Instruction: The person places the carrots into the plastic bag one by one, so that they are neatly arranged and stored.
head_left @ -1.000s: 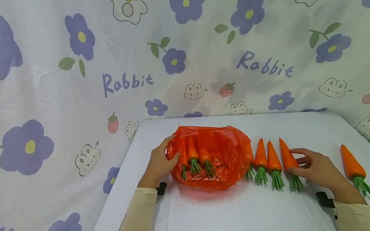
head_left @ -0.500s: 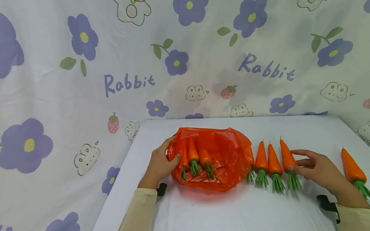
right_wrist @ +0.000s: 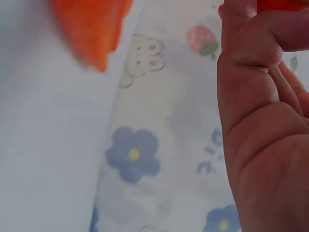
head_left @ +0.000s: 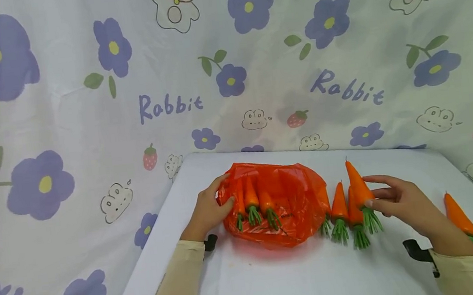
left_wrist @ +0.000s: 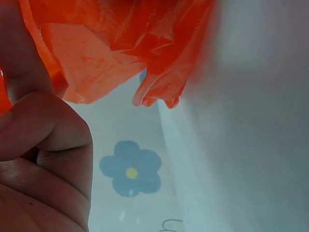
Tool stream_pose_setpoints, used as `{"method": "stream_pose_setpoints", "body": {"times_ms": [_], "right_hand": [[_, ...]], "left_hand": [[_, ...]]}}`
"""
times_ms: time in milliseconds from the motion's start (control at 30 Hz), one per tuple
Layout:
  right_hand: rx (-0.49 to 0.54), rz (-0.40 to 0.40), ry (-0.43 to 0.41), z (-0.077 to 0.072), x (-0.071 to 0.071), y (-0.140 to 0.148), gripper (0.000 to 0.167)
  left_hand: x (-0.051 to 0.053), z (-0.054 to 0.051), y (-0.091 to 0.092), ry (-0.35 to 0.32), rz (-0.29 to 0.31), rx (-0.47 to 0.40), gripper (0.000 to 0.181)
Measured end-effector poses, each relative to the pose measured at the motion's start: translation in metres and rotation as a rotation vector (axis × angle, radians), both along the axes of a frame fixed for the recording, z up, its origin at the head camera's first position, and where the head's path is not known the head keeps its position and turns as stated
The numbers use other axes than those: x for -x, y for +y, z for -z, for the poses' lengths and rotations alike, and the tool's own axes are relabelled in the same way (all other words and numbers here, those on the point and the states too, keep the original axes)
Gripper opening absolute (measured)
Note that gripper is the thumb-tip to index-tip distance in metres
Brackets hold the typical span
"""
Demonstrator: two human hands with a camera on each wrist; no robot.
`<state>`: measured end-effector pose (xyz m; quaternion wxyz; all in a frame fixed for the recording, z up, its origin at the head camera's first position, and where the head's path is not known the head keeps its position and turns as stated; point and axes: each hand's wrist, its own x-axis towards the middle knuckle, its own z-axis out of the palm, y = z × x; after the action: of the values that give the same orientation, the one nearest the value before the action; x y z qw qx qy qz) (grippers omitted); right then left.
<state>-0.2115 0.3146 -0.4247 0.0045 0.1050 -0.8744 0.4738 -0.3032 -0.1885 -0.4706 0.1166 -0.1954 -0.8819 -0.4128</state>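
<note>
On the left side of the bag's mouth, my left hand [head_left: 208,210] holds the edge of a red plastic bag [head_left: 304,203]. Several toy carrots with green tops show inside it, such as one carrot [head_left: 251,195]. My right hand [head_left: 411,206] pinches another carrot [head_left: 358,184] between thumb and fingers, raised above the table, tip pointing away. That carrot partly covers a lying carrot [head_left: 352,213]. In the left wrist view, crumpled bag film [left_wrist: 91,58] lies beyond my curled fingers. Only a sliver of the held carrot [right_wrist: 282,5] shows in the right wrist view.
A carrot [head_left: 338,202] lies right of the bag, and another is half hidden at the bag's right edge. Past my right wrist lies one more carrot [head_left: 460,214]. The white table [head_left: 313,280] ends at a curtain [head_left: 97,119] printed with flowers and rabbits.
The carrot in my right hand has come up off the table and shifted left, over its neighbour. My left hand keeps its place on the bag. The head view has turned slightly.
</note>
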Motion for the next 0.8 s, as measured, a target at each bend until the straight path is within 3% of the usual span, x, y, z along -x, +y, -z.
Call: {"method": "stream_pose_setpoints", "body": {"times_ms": [267, 400, 633, 800], "right_hand": [[0.033, -0.112, 0.010, -0.049, 0.035, -0.058, 0.068], [0.062, -0.172, 0.012, -0.067, 0.047, -0.090, 0.068], [0.146, -0.287, -0.036, -0.083, 0.064, -0.147, 0.068], [0.168, -0.362, -0.046, -0.081, 0.071, -0.178, 0.069]], "left_hand": [[0.000, 0.002, 0.003, 0.008, 0.001, 0.011, 0.070], [0.000, 0.003, 0.003, -0.008, 0.002, 0.006, 0.070], [0.000, 0.005, 0.002, 0.000, 0.007, 0.002, 0.070], [0.000, 0.004, 0.006, -0.002, 0.017, -0.017, 0.069]]}}
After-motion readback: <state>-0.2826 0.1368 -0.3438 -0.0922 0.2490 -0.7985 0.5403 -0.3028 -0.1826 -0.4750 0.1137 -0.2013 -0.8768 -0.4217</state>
